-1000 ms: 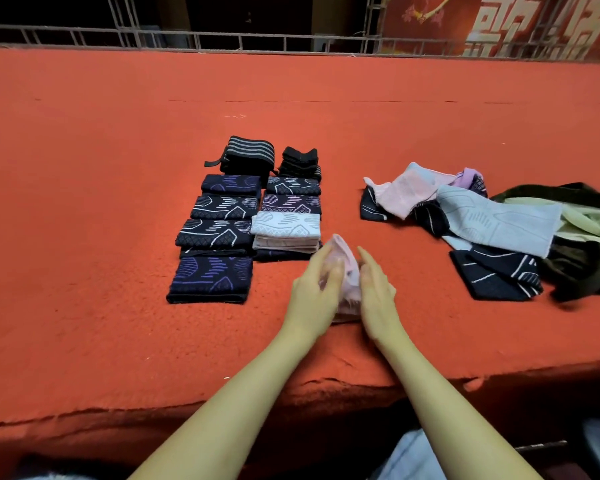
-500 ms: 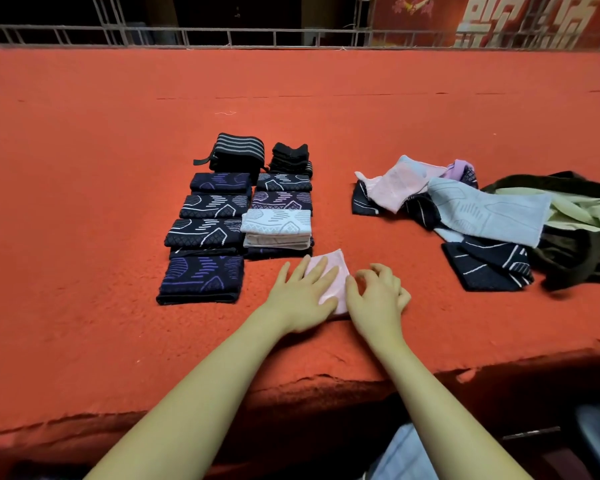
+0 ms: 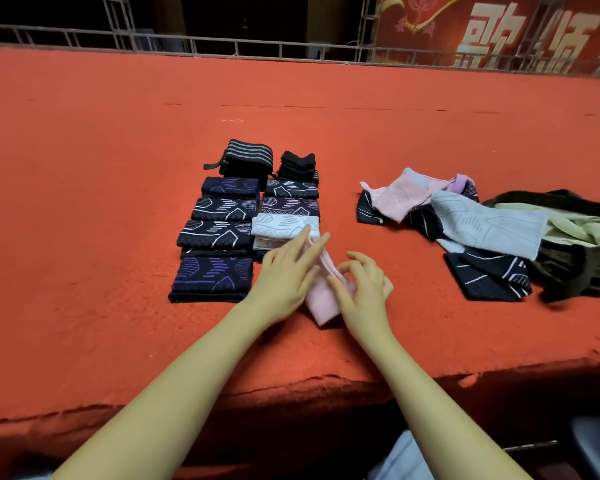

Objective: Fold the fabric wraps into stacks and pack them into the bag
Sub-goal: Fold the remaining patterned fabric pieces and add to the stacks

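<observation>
Left hand (image 3: 284,275): fingers straight and spread, lying against the left side of the pink wrap (image 3: 323,299), fingertips pointing far-right toward the white stack (image 3: 284,226). Not curled round anything; it touches or steadies the cloth.

Right hand (image 3: 362,285): fingers curled, thumb and fingertips appearing to pinch the right edge of the same pink wrap near its middle. The exact contact is partly hidden by the fingers.

Pink wrap: folded narrow, between the 2 hands, its near end resting on the red carpeted surface (image 3: 84,202). Long axis runs from near-right to far-left, so the far end already points at the white stack and seems to overlap that stack's near-right corner.

Key relation: the white stack lies just beyond the left fingertips, up and left of the wrap. The left hand is the nearer one to it; the right hand sits at the wrap's near half. Judgement: placing the wrap calls for a short carry away and leftward, with the long axis turned to run left-right like the pieces already stacked.

Outward: 2 columns of folded dark patterned wraps (image 3: 219,233) fill the area left and far of the hands. The unfolded pile (image 3: 465,223) lies well apart to the right, and beyond it the dark green bag (image 3: 575,268), open and slumped at the right edge.

Judgement: packing not yet begun; several wraps remain to fold.
</observation>
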Available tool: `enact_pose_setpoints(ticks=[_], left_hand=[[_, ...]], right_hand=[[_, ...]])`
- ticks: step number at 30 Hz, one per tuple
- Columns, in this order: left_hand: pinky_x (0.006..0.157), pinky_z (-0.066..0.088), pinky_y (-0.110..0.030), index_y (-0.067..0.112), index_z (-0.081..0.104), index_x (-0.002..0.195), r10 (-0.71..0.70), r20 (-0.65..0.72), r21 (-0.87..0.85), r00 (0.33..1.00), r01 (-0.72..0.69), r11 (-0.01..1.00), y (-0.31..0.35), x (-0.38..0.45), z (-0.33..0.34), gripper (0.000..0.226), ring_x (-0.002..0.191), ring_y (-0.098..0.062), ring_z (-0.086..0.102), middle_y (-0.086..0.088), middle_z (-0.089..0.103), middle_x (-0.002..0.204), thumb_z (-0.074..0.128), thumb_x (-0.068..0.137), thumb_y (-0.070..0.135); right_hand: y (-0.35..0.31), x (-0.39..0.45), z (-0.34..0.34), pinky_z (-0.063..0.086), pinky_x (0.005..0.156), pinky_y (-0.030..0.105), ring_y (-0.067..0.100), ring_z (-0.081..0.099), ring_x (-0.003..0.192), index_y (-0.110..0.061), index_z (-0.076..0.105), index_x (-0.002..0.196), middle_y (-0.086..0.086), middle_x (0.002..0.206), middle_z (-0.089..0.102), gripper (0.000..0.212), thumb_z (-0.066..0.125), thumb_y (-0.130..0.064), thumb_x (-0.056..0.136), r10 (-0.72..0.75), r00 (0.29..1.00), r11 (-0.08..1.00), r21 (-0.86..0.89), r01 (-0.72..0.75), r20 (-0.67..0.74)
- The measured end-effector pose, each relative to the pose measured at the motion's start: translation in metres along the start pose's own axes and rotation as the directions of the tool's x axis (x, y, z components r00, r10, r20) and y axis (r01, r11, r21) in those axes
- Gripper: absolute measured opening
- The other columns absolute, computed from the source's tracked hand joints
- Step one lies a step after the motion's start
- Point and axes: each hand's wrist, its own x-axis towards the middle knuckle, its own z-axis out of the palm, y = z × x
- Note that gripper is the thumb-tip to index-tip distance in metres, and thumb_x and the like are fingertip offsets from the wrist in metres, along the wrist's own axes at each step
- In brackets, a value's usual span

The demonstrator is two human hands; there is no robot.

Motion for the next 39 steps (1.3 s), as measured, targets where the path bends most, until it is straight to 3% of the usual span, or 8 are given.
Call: enact_pose_setpoints(ticks=[4, 7, 12, 16, 23, 30, 35, 39], left_hand=[[0.099, 0.031, -0.044, 0.027, 0.046, 0.138, 0.052, -0.22, 0.009, 0.974, -0.051, 0.999, -0.025, -0.004, -0.026, 0.05, 0.128, -0.03, 0.043, -0.013, 0.04, 0.147, 0.028, 0.094, 0.04], [0.088, 0.024, -0.031, 0.034, 0.043, 0.131, 0.088, -0.354, 0.059, 0.931, -0.071, 0.996, -0.051, -0.011, -0.042, 0.037, 0.113, -0.023, 0.05, -0.008, 0.055, 0.131, 0.034, 0.095, 0.031], [0.081, 0.018, -0.028, 0.034, 0.038, 0.135, -0.009, -0.449, 0.028, 0.894, 0.024, 0.999, -0.085, -0.033, -0.059, 0.039, 0.104, -0.016, 0.043, -0.002, 0.057, 0.118, 0.033, 0.096, 0.037], [0.087, 0.023, -0.031, 0.03, 0.049, 0.12, -0.028, -0.491, 0.047, 0.87, 0.059, 0.997, -0.114, -0.047, -0.067, 0.028, 0.113, -0.022, 0.041, -0.002, 0.049, 0.127, 0.039, 0.094, 0.037], [0.079, 0.024, -0.033, 0.024, 0.046, 0.1, 0.173, -0.429, 0.267, 0.886, -0.059, 0.962, -0.145, -0.067, -0.075, 0.01, 0.106, -0.014, 0.05, -0.001, 0.064, 0.118, 0.043, 0.092, 0.029], [0.086, 0.033, -0.037, 0.017, 0.051, 0.092, 0.367, -0.423, 0.504, 0.829, -0.121, 0.855, -0.155, -0.081, -0.064, 0.003, 0.114, -0.022, 0.05, -0.007, 0.065, 0.118, 0.05, 0.091, 0.014], [0.093, 0.032, -0.032, 0.013, 0.063, 0.098, 0.139, -0.216, 0.274, 0.966, -0.077, 0.959, -0.152, -0.088, -0.062, 0.031, 0.103, -0.02, 0.062, -0.004, 0.067, 0.111, 0.043, 0.092, 0.036], [0.089, 0.049, -0.036, 0.017, 0.067, 0.116, 0.079, -0.117, 0.355, 0.99, -0.033, 0.934, -0.156, -0.092, -0.051, 0.046, 0.105, -0.02, 0.065, -0.004, 0.067, 0.119, 0.038, 0.091, 0.042]], right_hand=[[-0.031, 0.017, 0.007, 0.019, 0.086, 0.021, 0.012, 0.043, 0.113, -0.021, 0.065, 0.089, -0.004, 0.119, 0.055, 0.024, 0.055, -0.041, 0.08, -0.133, 0.988, 0.986, 0.086, 0.139, -0.075], [-0.052, 0.03, 0.015, 0.02, 0.086, 0.022, 0.01, 0.04, 0.11, -0.026, 0.065, 0.087, -0.009, 0.119, 0.05, 0.021, 0.058, -0.043, 0.079, -0.212, 0.975, 0.967, 0.132, 0.219, -0.069], [-0.08, 0.045, 0.043, 0.016, 0.092, 0.012, 0.009, 0.039, 0.105, -0.034, 0.056, 0.09, -0.017, 0.118, 0.044, 0.017, 0.061, -0.045, 0.078, -0.323, 0.946, 0.937, 0.13, 0.325, -0.039], [-0.099, 0.054, 0.07, 0.022, 0.086, 0.024, 0.018, 0.041, 0.105, -0.032, 0.054, 0.09, -0.014, 0.118, 0.044, 0.015, 0.06, -0.041, 0.08, -0.477, 0.879, 0.876, 0.074, 0.477, -0.007], [-0.109, 0.059, 0.1, 0.016, 0.08, 0.025, 0.019, 0.042, 0.099, -0.03, 0.051, 0.091, -0.011, 0.113, 0.046, 0.011, 0.058, -0.033, 0.083, -0.652, 0.757, 0.756, -0.036, 0.654, 0.047], [-0.081, 0.036, 0.106, 0.021, 0.092, 0.034, 0.018, 0.04, 0.12, -0.028, 0.058, 0.126, -0.005, 0.136, 0.054, 0.049, 0.046, -0.053, 0.085, -0.534, 0.796, 0.77, -0.224, 0.597, 0.284], [-0.077, 0.02, 0.107, 0.017, 0.097, 0.034, 0.011, 0.043, 0.125, -0.028, 0.062, 0.122, -0.007, 0.13, 0.06, 0.044, 0.04, -0.048, 0.089, -0.498, 0.79, 0.774, -0.226, 0.591, 0.357], [-0.081, 0.015, 0.108, 0.02, 0.098, 0.037, 0.015, 0.06, 0.114, -0.025, 0.069, 0.111, -0.005, 0.12, 0.066, 0.038, 0.042, -0.042, 0.089, -0.563, 0.772, 0.743, -0.227, 0.629, 0.296]])
